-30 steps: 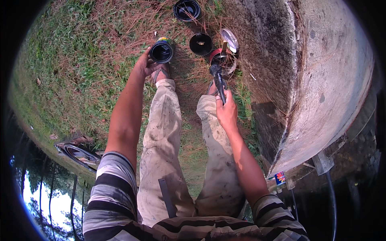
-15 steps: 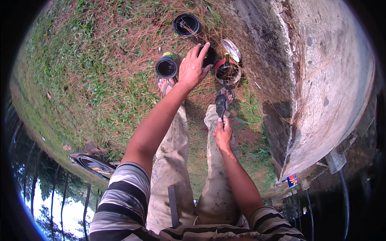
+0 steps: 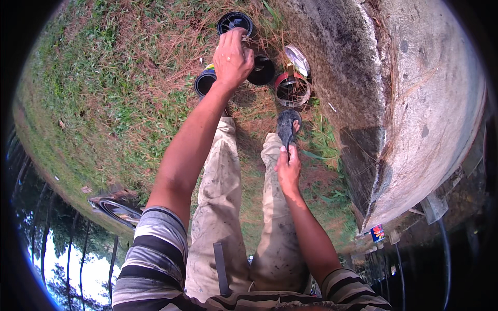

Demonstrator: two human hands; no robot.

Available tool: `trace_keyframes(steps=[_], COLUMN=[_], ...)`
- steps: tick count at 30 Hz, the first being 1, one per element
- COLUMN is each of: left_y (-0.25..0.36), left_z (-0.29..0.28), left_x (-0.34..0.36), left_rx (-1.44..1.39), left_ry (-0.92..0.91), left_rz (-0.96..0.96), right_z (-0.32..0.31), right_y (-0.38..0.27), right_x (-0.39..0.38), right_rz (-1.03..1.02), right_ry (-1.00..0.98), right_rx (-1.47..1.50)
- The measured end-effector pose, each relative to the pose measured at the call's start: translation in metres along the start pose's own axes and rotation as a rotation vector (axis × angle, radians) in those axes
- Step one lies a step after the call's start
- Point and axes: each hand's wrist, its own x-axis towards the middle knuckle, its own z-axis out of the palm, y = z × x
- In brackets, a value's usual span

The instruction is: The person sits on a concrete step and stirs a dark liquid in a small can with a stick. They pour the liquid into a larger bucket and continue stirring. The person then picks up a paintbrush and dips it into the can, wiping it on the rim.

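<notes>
Right hand (image 3: 288,168) grips brush (image 3: 285,129) mid-frame; left hand (image 3: 232,59), can't tell its grip, could nudge the top-center can (image 3: 231,20) over.

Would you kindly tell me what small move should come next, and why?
Perhaps close the left hand on the upper black container; the fingers overlap its near side in this view, while the right hand holds the blackened brush.

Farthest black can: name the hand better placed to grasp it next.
Left, most likely: the left hand overlaps the near rim of the farthest black can in view, though contact is unclear. The right hand is farther back and grips the blackened brush.
</notes>
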Motion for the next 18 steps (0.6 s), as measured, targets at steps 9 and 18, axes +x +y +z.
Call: trace_keyframes(steps=[9,18], left_y=[-0.053,-0.06], left_z=[0.025,-0.058], left_x=[0.049,-0.04], left_rx=[0.422,0.131], left_ry=[-0.437,-0.179], left_rz=[0.185,0.012], right_z=[0.018,0.024], right_y=[0.0,0.004], right_x=[-0.003,-0.003], right_rz=[-0.234,-0.038], right_ry=[0.056,0.007], right_rx=[-0.164,0.065])
